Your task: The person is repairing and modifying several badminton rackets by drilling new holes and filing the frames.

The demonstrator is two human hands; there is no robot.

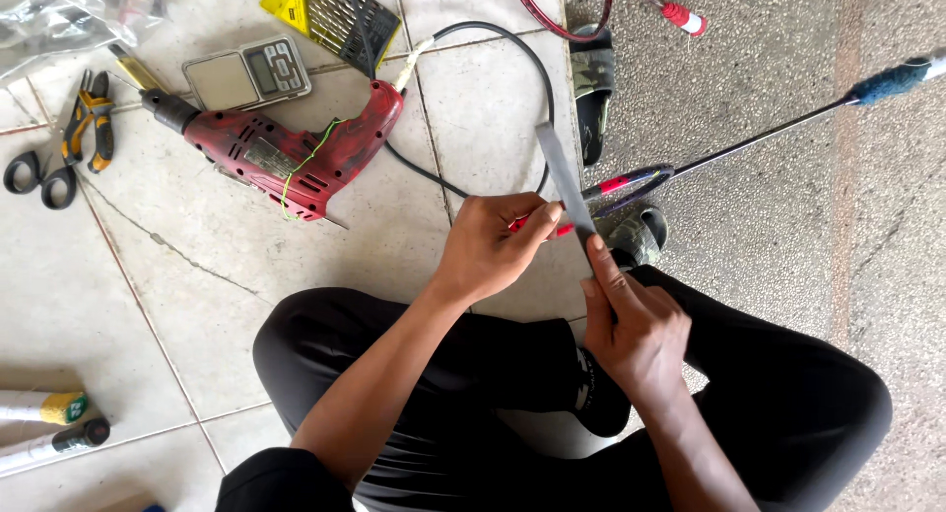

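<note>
My right hand (pixel 636 330) grips the lower end of a flat grey metal file (pixel 562 177), which points up and to the left. My left hand (pixel 490 246) pinches a red part of a badminton racket frame (pixel 631 184) against the file near its middle. The racket's thin shaft (pixel 759 137) runs up right to a blue-wrapped handle (pixel 892 80). I sit cross-legged in black trousers on the floor.
A red electric drill (pixel 286 152) with a black cable lies on the white tiles, beside a small digital scale (pixel 246 73), a drill-bit case (pixel 335 14), pliers (pixel 87 118) and scissors (pixel 39 177). Camouflage slippers (pixel 593 83) sit by the tile edge. Rolled grips (pixel 44 409) lie lower left.
</note>
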